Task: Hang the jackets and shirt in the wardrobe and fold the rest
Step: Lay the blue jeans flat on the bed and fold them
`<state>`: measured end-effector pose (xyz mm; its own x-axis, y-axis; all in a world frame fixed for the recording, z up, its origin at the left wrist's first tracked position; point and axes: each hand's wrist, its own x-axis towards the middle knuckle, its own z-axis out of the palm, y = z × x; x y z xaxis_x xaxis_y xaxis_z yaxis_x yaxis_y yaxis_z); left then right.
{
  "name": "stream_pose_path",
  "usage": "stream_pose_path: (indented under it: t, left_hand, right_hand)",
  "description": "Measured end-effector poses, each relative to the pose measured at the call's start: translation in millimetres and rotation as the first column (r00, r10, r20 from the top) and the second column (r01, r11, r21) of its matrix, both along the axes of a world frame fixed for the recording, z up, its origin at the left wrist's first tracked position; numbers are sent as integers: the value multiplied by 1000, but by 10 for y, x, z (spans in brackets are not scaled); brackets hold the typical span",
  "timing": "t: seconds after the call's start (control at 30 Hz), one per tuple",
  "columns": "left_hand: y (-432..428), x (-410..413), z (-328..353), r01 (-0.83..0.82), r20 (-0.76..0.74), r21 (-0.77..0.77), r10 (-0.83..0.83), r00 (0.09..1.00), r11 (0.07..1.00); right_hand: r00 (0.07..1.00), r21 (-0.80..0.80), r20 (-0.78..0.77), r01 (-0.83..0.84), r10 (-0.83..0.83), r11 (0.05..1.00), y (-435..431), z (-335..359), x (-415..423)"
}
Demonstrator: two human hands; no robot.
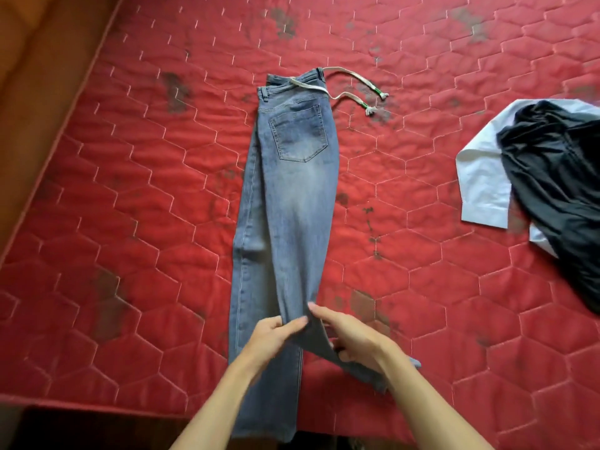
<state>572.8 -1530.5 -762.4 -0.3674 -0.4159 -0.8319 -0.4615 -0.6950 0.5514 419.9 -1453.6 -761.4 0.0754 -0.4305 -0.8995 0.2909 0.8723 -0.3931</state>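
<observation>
Blue jeans (pixel 285 203) lie lengthwise on the red quilted mattress (pixel 130 190), folded in half along their length, back pocket up, waistband at the far end. A white drawstring (pixel 354 92) trails from the waist to the right. My left hand (pixel 276 332) pinches the upper leg's fabric near the lower part. My right hand (pixel 347 336) grips the same leg beside it, fingers curled under the cloth, where that leg splays to the right. The leg ends hang over the near edge of the bed.
At the right edge of the mattress lies a heap of a dark garment (pixel 558 190) on top of a white shirt (pixel 483 186). A brown wooden surface (pixel 35 76) runs along the left side. Dark stains mark the mattress.
</observation>
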Motion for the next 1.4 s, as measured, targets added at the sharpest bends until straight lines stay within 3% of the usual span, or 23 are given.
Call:
stream_pose_path:
  t: [0.1, 0.23, 0.3, 0.43, 0.5, 0.6, 0.7, 0.77, 0.83, 0.9, 0.97, 1.07, 1.17, 1.23, 1.3, 1.4]
  left_hand:
    - [145, 178, 48, -59, -21, -53, 58, 998, 997]
    - [191, 406, 22, -126, -21, -149, 125, 992, 981]
    - [215, 504, 23, -123, -59, -78, 118, 991, 989]
    - [230, 625, 118, -33, -137, 164, 56, 989, 986]
    - [200, 687, 215, 16, -160, 266, 28, 987, 964]
    - [115, 847, 296, 13, -181, 331, 50, 982, 944]
    - [64, 1021, 287, 183, -266, 378, -83, 960, 907]
    - [90, 1111, 320, 324, -286, 345, -231, 930, 881]
    - [124, 1210, 329, 367, -265, 280, -296, 918, 887]
    - [128, 1307, 285, 301, -280, 246, -230, 932, 921]
    - [120, 1365, 310, 153, -318, 301, -53, 947, 941]
    - [128, 1456, 285, -86, -288, 460, 240, 927, 884]
    - [143, 1526, 215, -155, -279, 507, 332, 901, 848]
    - [137, 1581, 183, -167, -263, 488, 327, 908, 857]
    - [132, 1678, 128, -109, -272, 452, 253, 928, 885]
    - [197, 1893, -116, 34, -118, 213, -9, 993, 976]
  right_hand:
    - [992, -63, -90, -96, 91, 993, 205, 15, 149]
    - [995, -19, -68, 66, -68, 998, 329, 22, 362]
    - [984, 9, -166, 69, -67, 998, 400, -63, 470]
    - [885, -88, -437, -222, 163, 971, 592, -323, 697]
    - [930, -180, -360, -150, 77, 972, 630, -324, 755]
    - [993, -252, -33, 99, -111, 963, 661, -191, 869]
    - [966, -235, 164, 236, -201, 943, 679, -140, 1091]
    - [937, -262, 204, 331, -283, 906, 657, -102, 1216]
    - [912, -285, 220, 399, -346, 871, 614, -97, 1325]
    - [904, -270, 199, 421, -378, 866, 578, -89, 1406]
    - [924, -283, 156, 380, -349, 881, 586, -121, 1467]
    - [956, -256, 84, 293, -281, 921, 613, -155, 1547]
    - [942, -173, 167, 320, -292, 932, 672, -188, 1588]
    - [891, -118, 267, 408, -367, 905, 722, -230, 1605]
    - [863, -98, 258, 471, -435, 877, 770, -327, 1616]
    - [863, -80, -10, 502, -505, 861, 852, -484, 1660]
